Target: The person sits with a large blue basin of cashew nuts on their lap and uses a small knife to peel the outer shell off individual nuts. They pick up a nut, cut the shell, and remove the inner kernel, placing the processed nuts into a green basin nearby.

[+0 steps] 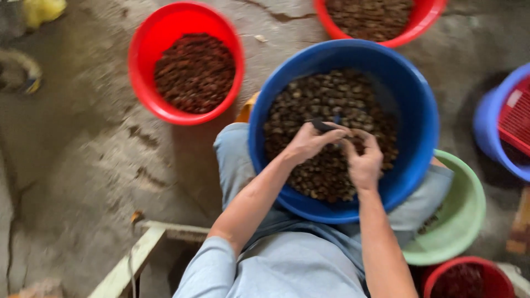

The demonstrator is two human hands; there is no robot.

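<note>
Both hands over the nuts in the blue tub, small dark piece pinched at the left grip.

Blue tub (419,110) on the lap, heaped with brown nuts (314,99); red basin (146,44) of redder pieces well apart to the left on the floor, green bowl (469,221) just beside the right knee. Left hand (309,143) fingers pressed onto a small dark piece (322,125), long axis lying roughly crosswise, tip toward the right. Right hand (364,163) just beside, fingers curled and touching near the same spot; contents of that grip impossible to tell through the blur. Left hand nearer the piece.
</note>
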